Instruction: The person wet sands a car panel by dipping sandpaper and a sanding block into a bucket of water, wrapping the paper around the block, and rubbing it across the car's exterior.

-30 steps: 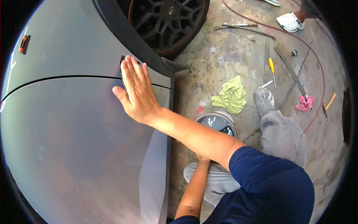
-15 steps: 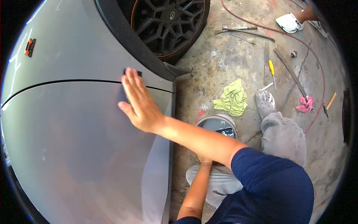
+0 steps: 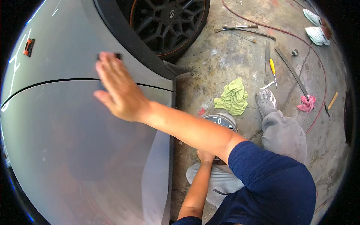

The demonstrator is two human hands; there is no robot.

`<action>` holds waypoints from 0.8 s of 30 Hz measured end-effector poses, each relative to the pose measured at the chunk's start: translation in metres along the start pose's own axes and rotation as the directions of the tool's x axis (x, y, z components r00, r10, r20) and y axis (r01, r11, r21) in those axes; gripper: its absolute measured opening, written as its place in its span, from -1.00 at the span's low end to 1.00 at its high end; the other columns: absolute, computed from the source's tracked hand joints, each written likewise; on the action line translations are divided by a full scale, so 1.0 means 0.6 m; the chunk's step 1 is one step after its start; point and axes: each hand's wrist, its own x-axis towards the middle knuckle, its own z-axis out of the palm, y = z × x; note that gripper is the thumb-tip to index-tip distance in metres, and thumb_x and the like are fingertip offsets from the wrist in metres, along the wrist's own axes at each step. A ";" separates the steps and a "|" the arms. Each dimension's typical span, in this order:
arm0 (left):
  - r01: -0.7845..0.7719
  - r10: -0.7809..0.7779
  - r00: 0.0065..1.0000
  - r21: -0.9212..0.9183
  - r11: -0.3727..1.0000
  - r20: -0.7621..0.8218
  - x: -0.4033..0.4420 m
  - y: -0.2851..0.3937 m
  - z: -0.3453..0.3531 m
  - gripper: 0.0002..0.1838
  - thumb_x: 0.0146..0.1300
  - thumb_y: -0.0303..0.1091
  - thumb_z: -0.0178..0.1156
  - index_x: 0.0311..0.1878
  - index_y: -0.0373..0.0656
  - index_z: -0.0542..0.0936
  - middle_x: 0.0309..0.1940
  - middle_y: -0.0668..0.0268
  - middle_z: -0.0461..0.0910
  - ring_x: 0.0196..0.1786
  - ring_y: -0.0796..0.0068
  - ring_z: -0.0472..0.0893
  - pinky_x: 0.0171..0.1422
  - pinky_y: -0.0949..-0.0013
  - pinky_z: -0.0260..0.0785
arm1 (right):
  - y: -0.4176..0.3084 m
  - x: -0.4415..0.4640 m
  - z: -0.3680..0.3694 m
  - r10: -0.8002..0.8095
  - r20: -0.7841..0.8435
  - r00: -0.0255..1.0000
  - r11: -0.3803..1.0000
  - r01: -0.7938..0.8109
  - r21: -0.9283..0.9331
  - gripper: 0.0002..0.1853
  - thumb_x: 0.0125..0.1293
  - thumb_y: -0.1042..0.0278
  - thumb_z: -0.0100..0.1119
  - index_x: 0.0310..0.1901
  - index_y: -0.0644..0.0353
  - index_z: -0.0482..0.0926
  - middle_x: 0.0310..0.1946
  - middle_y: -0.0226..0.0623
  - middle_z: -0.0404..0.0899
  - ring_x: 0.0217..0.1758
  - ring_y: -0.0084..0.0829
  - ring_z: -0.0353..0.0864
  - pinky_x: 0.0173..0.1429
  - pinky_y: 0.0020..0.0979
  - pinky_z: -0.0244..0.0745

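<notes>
My right hand (image 3: 119, 90) lies palm down on the grey car panel (image 3: 75, 123), across the dark seam between two panels. Under its fingers is a dark rectangular block (image 3: 118, 56), mostly covered, with only an end showing past the fingertips. The fingers stretch along the block and the thumb sticks out to the side. My left hand (image 3: 205, 155) is low beside the bucket (image 3: 231, 119), near its rim. Its fingers are hidden, partly behind my right forearm. Greyish liquid shows in the bucket, which my right arm partly covers.
A black wheel (image 3: 170, 28) sits above the panel. On the concrete floor lie a green cloth (image 3: 232, 96), a yellow screwdriver (image 3: 273, 67), metal bars (image 3: 290, 69), a pink cloth (image 3: 306, 104), a hammer (image 3: 332, 101) and a red hose (image 3: 277, 28). Another person's shoes (image 3: 318, 35) are at upper right.
My right hand and the dark block have moved left and upward over the panel. My left hand has shifted slightly up. The other person's feet have moved to the right.
</notes>
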 end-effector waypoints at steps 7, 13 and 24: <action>-0.089 0.075 0.993 -0.170 0.981 -0.086 0.012 -0.075 0.042 -0.13 0.16 0.14 0.46 0.47 -0.09 0.45 0.47 0.11 0.46 0.51 0.20 0.43 0.53 0.18 0.29 | 0.062 -0.118 -0.030 0.019 0.058 0.998 0.999 -0.017 -0.049 -0.24 0.63 0.12 -0.06 0.65 0.32 -0.09 0.69 0.07 -0.21 0.77 -0.01 -0.31 0.76 0.01 -0.29; -0.025 0.035 0.997 0.136 0.990 -0.072 -0.017 0.040 -0.018 -0.25 0.22 0.16 0.38 0.41 -0.01 0.52 0.36 0.03 0.56 0.41 0.05 0.53 0.43 0.09 0.39 | -0.004 -0.005 -0.005 0.046 0.041 0.998 0.996 -0.042 -0.083 -0.26 0.61 0.14 -0.06 0.63 0.35 -0.04 0.68 0.11 -0.13 0.76 0.02 -0.23 0.75 0.03 -0.25; -0.063 0.064 0.994 0.009 0.998 -0.086 -0.003 -0.013 0.013 -0.21 0.18 0.19 0.40 0.40 -0.04 0.53 0.35 0.02 0.57 0.39 0.03 0.53 0.44 0.08 0.38 | 0.017 -0.066 -0.009 0.087 0.005 0.996 0.995 -0.087 -0.043 -0.27 0.57 0.18 0.02 0.56 0.51 0.06 0.62 0.32 -0.09 0.71 0.25 -0.16 0.73 0.06 -0.19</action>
